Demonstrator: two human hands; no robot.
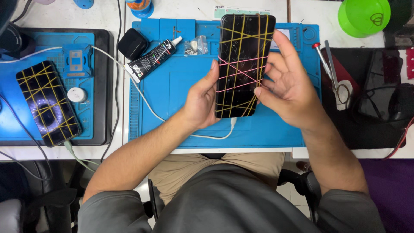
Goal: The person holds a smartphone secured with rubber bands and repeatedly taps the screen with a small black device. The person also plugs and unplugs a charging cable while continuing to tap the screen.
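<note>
The black smartphone bound with crossed yellow and pink rubber bands [242, 64] is held upright above the centre of the blue silicone work mat [181, 99]. The left hand [202, 101] grasps its left edge; the right hand [286, 80] grasps its right edge, fingers curled around it. A white cable [142, 95] plugs into its lower end. A black adhesive tube [153, 58] lies near the mat's upper left corner. A second banded phone [48, 102] rests at the bench's left edge.

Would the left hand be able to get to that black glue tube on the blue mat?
Probably not right away: the left hand is holding the banded phone. Otherwise the path across the blue mat to the glue tube looks open.
</note>
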